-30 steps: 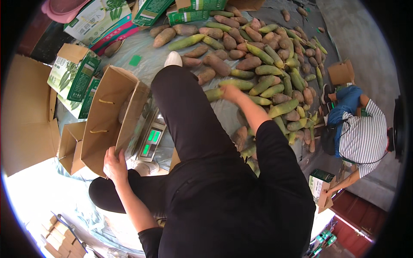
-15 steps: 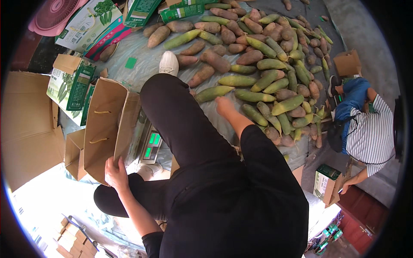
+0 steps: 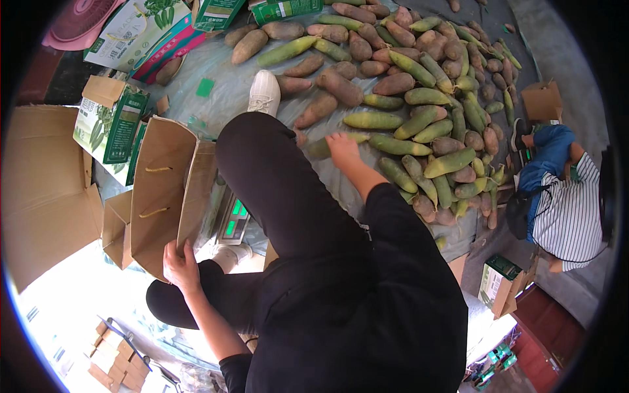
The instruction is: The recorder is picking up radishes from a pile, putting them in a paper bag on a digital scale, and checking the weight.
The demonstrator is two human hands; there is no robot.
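Note:
My right hand [image 3: 343,152] is closed over the right end of a long green radish [image 3: 319,149] lying on the plastic sheet beside my knee; the fingers cover part of it. At the left, my left hand [image 3: 181,267] grips the near edge of an open cardboard box [image 3: 157,200], thumb on one side. Two yellowish cord loops show on the box's brown inner wall; its bottom is hidden. Partly behind my leg, a scale [image 3: 234,219] with lit green displays sits beside the box.
A heap of green and reddish-brown radishes [image 3: 426,97] spreads ahead and right. Green-and-white cartons [image 3: 108,124] and a large cardboard sheet [image 3: 49,196] stand left. A pink fan [image 3: 77,25] is far left. Another person in a striped shirt [image 3: 565,219] crouches at the right near an open carton [image 3: 501,286].
My right hand has moved onto the green radish's end from just beside it. The left hand stays at the box edge. The other person's arm has drawn back from the open carton.

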